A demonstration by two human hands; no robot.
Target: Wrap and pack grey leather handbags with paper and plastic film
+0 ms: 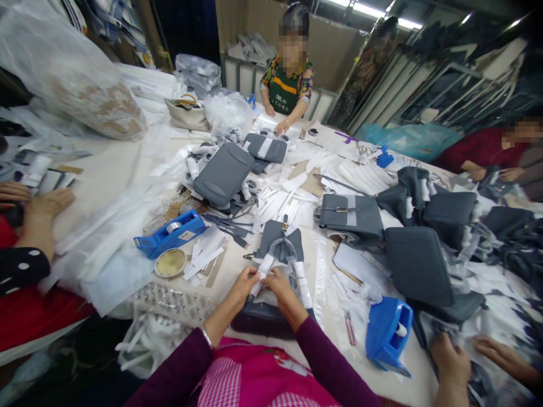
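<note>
In front of me on the table is a dark grey handbag (pixel 265 319) with its flap (pixel 275 240) laid back and a small gold clasp (pixel 284 226) on it. White wrapping (pixel 266 264) covers part of the bag's handle. My left hand (pixel 245 284) pinches that wrapped handle from the left. From the right, the fingers of my right hand (pixel 280 285) close on the same wrapped piece. Another white-wrapped part (pixel 302 282) of the handle stands to the right. The thumb and fingertips partly hide the wrapping.
A blue tape dispenser (pixel 172 233) and a round tin (pixel 170 263) lie left; a second blue dispenser (pixel 388 333) stands right, near red-handled tweezers (pixel 350 329). Grey bags (pixel 350 215) and paper scraps cover much of the table. Co-workers' hands (pixel 452 359) work at the right, left and far side.
</note>
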